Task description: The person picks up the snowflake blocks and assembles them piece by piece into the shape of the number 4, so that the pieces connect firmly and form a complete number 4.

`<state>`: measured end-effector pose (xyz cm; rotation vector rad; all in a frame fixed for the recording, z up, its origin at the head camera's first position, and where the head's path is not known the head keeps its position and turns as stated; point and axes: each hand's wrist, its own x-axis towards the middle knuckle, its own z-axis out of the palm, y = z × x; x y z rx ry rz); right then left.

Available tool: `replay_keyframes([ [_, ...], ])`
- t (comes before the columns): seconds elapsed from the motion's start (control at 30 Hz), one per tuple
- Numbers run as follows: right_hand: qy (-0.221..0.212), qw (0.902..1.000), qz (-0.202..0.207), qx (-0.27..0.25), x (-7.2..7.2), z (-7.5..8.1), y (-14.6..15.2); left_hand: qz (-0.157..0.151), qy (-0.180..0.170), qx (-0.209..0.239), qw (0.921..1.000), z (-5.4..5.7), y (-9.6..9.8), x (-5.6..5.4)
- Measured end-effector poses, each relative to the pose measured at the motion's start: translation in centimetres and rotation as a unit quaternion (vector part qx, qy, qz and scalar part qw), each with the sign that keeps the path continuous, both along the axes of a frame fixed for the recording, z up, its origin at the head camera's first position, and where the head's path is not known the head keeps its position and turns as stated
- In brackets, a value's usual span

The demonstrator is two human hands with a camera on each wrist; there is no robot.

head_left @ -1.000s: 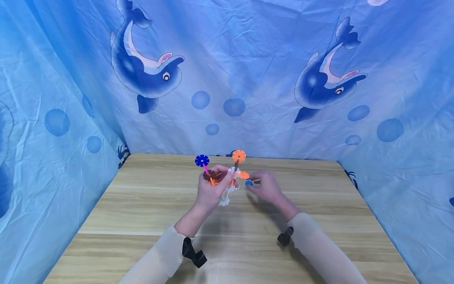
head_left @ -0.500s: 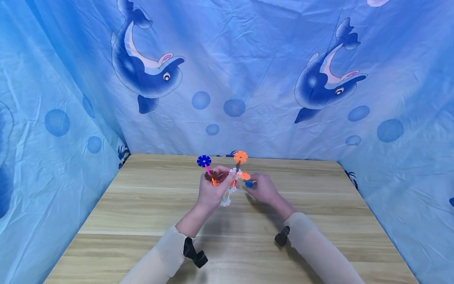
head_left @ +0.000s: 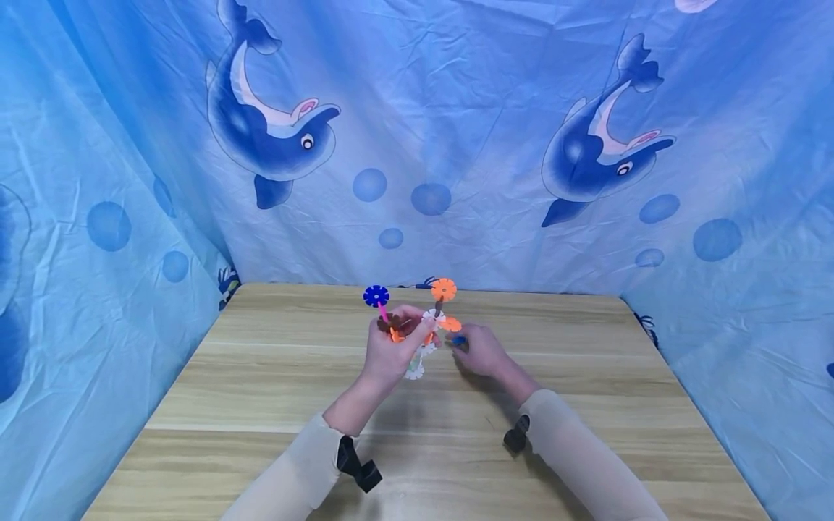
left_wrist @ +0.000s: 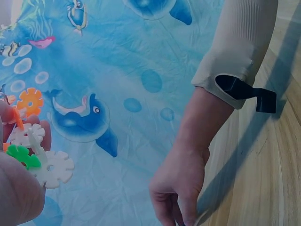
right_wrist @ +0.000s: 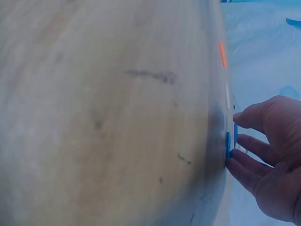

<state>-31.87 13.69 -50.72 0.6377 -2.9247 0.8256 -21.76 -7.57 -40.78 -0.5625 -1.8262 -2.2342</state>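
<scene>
My left hand [head_left: 389,349] grips a figure of notched interlocking plastic discs [head_left: 433,316] above the table. Its dark blue disc [head_left: 376,296] and an orange disc [head_left: 444,289] stick up beyond the fingers. In the left wrist view a green disc [left_wrist: 23,157] and a white disc [left_wrist: 57,169] show beside the thumb; the palm hides part of the figure. Just right of it, my right hand [head_left: 482,350] is low at the tabletop, fingertips at a blue disc [head_left: 459,340]. Seen in the right wrist view, the blue disc [right_wrist: 228,146] is edge-on at the fingertips.
The wooden table [head_left: 274,405] carries both hands' shadows. An orange piece [right_wrist: 223,54] and a white piece [right_wrist: 227,96] appear edge-on past the right fingers. A blue dolphin-print curtain [head_left: 456,130] encloses the back and sides. Each wrist wears a black camera mount [head_left: 358,467].
My right hand has lowered slightly; its fingers now cover more of the blue disc, and the brown piece there has gone from sight. My left hand and the figure have shifted slightly right.
</scene>
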Motion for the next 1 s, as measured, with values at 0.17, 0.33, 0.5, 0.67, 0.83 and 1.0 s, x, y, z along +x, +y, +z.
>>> replay_keyframes([
  [0.17, -0.022, 0.9997, -0.003, 0.007, -0.1, -0.3, 0.1, -0.002, -0.001, 0.003, 1.0000, 0.1, -0.1, 0.1],
  [0.33, -0.032, 0.9991, -0.012, 0.024, -0.2, -0.4, 0.2, -0.006, -0.003, -0.005, 1.0000, -0.1, -0.1, 0.0],
  [0.5, -0.031, 0.9987, -0.021, 0.035, -0.3, -0.5, 0.5, -0.012, 0.000, -0.002, 0.9999, 0.0, 0.0, 0.2],
  [0.67, -0.059, 0.9972, -0.040, 0.021, -0.5, -0.1, 0.9, -0.012, 0.002, -0.012, 0.9999, 0.0, 0.1, 0.3],
  [0.83, -0.082, 0.9955, -0.046, 0.006, -0.5, 0.5, 1.0, -0.010, -0.001, -0.015, 0.9998, 0.0, 0.2, 0.3],
  [1.0, -0.097, 0.9941, -0.047, -0.002, -0.1, 0.6, 1.1, -0.010, -0.006, -0.013, 0.9998, 0.0, 0.2, 0.2],
])
